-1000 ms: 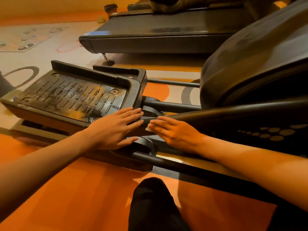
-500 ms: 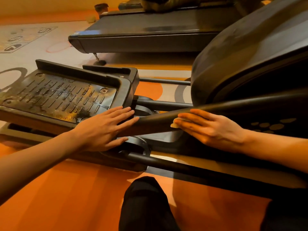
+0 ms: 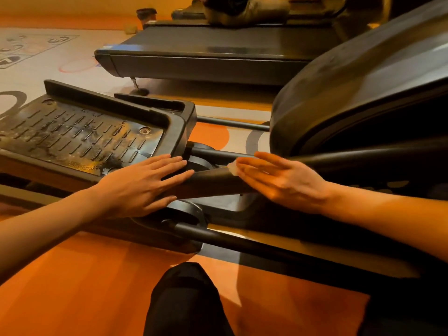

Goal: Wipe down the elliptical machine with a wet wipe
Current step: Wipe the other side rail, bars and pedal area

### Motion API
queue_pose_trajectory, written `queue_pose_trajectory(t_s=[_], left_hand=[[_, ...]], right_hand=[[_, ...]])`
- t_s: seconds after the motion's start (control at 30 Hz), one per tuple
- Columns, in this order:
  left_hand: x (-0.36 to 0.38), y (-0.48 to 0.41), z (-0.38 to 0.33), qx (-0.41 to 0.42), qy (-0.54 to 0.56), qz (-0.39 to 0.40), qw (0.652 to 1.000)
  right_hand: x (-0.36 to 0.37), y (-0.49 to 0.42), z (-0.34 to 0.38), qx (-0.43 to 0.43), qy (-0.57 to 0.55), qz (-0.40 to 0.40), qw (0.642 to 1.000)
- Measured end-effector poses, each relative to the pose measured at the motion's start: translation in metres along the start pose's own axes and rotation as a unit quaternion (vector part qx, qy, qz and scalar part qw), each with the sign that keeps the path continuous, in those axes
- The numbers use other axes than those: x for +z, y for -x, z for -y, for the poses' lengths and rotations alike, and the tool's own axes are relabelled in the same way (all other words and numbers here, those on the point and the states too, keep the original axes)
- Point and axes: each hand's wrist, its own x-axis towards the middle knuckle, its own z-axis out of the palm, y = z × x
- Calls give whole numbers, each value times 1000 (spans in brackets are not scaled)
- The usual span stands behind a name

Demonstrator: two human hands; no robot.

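Observation:
The black elliptical machine fills the view, with its ribbed, dusty foot pedal (image 3: 80, 134) at the left and its rounded flywheel housing (image 3: 351, 93) at the right. A dark pedal arm bar (image 3: 213, 184) runs between them. My left hand (image 3: 143, 185) rests flat, fingers straight, on the bar where it meets the pedal's front corner. My right hand (image 3: 278, 178) presses a small white wet wipe (image 3: 232, 168) against the bar with straight fingers. Only an edge of the wipe shows past my fingertips.
A black treadmill deck (image 3: 218, 57) lies behind the elliptical. The machine's lower rail (image 3: 242, 241) runs along the orange floor (image 3: 84, 287) in front. My dark-clad knee (image 3: 184, 299) sits at the bottom centre. Printed floor markings (image 3: 29, 49) show at the far left.
My right hand slid the wipe right along the bar, then came back left toward the pedal. My left hand has stayed flat at the pedal corner.

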Motion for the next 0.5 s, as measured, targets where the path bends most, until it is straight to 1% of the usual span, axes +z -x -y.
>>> queue_pose_trajectory(t_s=[0.13, 0.27, 0.33, 0.4, 0.5], left_hand=[[1, -2, 1, -1, -25, -14, 1000], [1, -3, 0, 1, -33, -14, 999], [1, -4, 0, 2, -29, -11, 1000], [-1, -4, -2, -3, -26, -8, 1000], [-4, -3, -3, -10, -17, -6, 1000]], right_hand=[[-42, 75, -48, 57, 23, 43, 997], [-67, 121, -61, 98, 17, 60, 993], [-65, 115, -55, 109, 14, 42, 993], [-50, 89, -33, 107, 4, 10, 994], [-9, 21, 9, 34, -42, -17, 998]])
